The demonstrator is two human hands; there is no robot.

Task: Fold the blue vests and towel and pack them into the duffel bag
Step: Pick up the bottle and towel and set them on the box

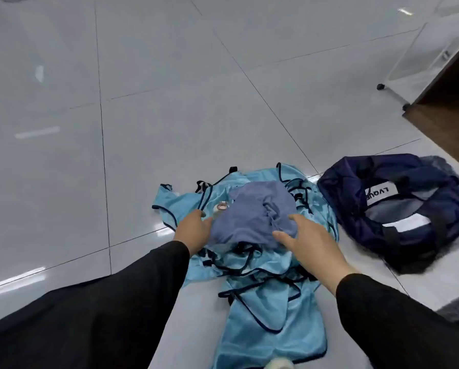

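On the grey tiled floor (169, 115), I note both hands released: left hand (195, 230) and right hand (306, 243) flank the crumpled grey-blue towel (252, 214), touching its edges. It tops slippery light-blue satin vests (265, 310). Soft, light; take corners. Navy fabric duffel bag (398, 209) lies right.

Both arms wear long black sleeves of a plain, matte cloth with no print, stripe or logo showing. The left sleeve (132, 283) is loose and wide, spreading into broad soft folds toward the lower edge of the view. The right sleeve (398, 323) fits a little closer and ends in a plain straight cuff at the wrist. The left hand (193, 230) and right hand (310, 243) are bare, with no gloves, rings or watch showing.
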